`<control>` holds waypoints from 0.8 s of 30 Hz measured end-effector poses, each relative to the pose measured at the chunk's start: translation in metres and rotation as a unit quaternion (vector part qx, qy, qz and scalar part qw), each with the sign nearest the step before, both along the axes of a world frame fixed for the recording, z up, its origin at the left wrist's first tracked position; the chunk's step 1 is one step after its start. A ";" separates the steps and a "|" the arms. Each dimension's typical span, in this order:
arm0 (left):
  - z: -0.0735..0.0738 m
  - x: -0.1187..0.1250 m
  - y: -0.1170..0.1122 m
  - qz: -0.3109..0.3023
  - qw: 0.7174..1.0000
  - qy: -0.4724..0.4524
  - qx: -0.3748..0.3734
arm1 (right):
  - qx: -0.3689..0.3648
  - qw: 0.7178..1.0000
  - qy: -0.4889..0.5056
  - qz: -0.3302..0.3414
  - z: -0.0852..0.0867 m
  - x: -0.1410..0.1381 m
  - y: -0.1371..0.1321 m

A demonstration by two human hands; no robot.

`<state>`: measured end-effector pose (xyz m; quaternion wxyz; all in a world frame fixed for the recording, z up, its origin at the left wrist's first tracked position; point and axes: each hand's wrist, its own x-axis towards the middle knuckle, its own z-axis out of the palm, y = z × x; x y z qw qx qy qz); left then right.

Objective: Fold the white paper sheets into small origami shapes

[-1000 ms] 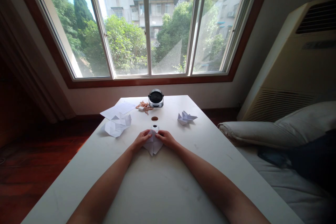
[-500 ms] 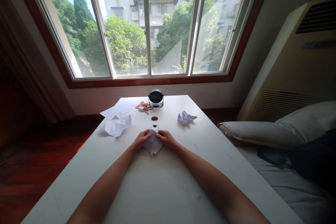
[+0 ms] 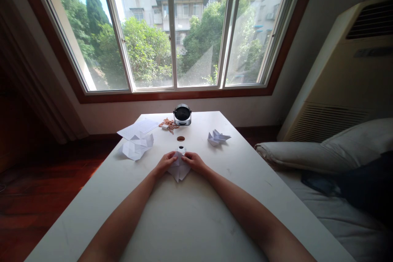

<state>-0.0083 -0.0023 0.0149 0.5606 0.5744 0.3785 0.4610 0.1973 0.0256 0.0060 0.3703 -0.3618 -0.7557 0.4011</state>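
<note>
Between my two hands is a folded sheet of white paper [image 3: 179, 171], its pointed end turned toward me over the table. My left hand [image 3: 167, 162] pinches its upper left side, thumb on top. On the upper right side, my right hand [image 3: 194, 161] grips it the same way, so both hands are closed. Just beyond the fingertips a small clear round item with a dark centre [image 3: 181, 148] rests on the table. Most fingertips are hidden behind the paper.
On the white table [image 3: 172, 221], creased paper [image 3: 136, 146] and a written sheet [image 3: 143, 127] lie left. Folded paper [image 3: 217, 137] sits right. A round black device [image 3: 182, 114] stands behind, beside a coiled cord [image 3: 168, 125]. A padded seat [image 3: 325, 200] borders the right.
</note>
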 end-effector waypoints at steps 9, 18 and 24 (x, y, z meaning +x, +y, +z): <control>-0.001 0.000 0.002 0.000 1.000 0.003 0.001 | -0.002 1.000 0.004 0.001 -0.001 0.000 0.000; 0.002 0.000 -0.001 0.000 1.000 0.000 0.004 | 0.003 1.000 0.000 -0.007 0.000 0.000 0.000; 0.002 0.002 -0.001 -0.003 1.000 -0.001 0.010 | 0.005 1.000 0.001 -0.024 -0.004 0.000 0.001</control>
